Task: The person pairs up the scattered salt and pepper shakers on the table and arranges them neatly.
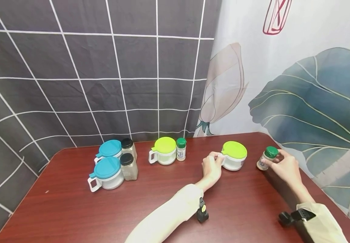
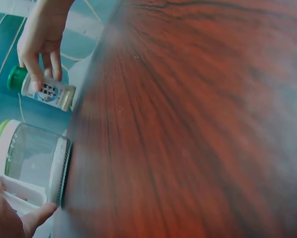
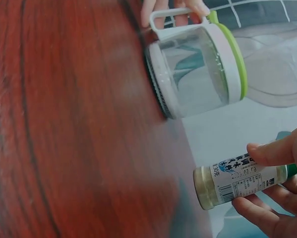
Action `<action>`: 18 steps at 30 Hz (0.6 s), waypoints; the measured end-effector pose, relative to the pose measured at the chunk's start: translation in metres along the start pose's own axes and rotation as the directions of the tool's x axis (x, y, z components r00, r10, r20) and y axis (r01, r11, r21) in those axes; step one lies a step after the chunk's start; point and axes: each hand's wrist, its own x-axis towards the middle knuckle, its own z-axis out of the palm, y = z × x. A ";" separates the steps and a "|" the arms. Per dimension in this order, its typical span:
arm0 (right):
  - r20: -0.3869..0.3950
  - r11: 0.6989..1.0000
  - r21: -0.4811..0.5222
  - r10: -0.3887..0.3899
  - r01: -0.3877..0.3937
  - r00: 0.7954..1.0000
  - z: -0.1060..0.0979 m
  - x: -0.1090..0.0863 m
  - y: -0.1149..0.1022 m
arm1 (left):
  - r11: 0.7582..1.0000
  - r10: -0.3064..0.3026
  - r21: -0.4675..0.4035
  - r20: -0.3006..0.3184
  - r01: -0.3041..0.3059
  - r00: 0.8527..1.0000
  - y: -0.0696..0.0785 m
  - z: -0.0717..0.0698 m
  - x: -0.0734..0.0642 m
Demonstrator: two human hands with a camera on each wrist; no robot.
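My left hand (image 1: pixel 212 167) grips the white handle of a clear seasoning jar (image 3: pixel 193 69) with a lime-green lid (image 1: pixel 235 150). In the right wrist view the jar stands upright with its base at the tabletop. To its right, my right hand (image 1: pixel 286 168) holds a small spice shaker bottle (image 3: pixel 240 179) between thumb and fingers. A green cap (image 1: pixel 271 152) tops this bottle, and a printed label wraps its side. The bottle is apart from the jar; whether its base touches the table I cannot tell.
Left of my hands stand another lime-lidded jar (image 1: pixel 166 157) and a green-capped shaker (image 1: pixel 181 149), side by side. Farther left are two blue-lidded jars (image 1: pixel 108 148) (image 1: pixel 106 168) with two black-capped shakers (image 1: pixel 127 145) (image 1: pixel 129 168). Patterned cloth (image 1: pixel 138 67) hangs behind the red-brown table (image 1: pixel 102 216).
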 end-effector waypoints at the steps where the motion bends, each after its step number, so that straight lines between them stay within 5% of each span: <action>1: -0.003 1.000 -0.002 -0.005 0.005 1.000 0.000 0.000 -0.002 | 1.000 0.001 -0.001 -0.002 -0.001 1.000 -0.001 -0.002 0.000; 18: 0.017 0.999 0.026 -0.044 0.043 0.999 0.004 -0.001 -0.026 | 1.000 0.017 -0.010 -0.011 -0.018 1.000 0.004 -0.034 -0.009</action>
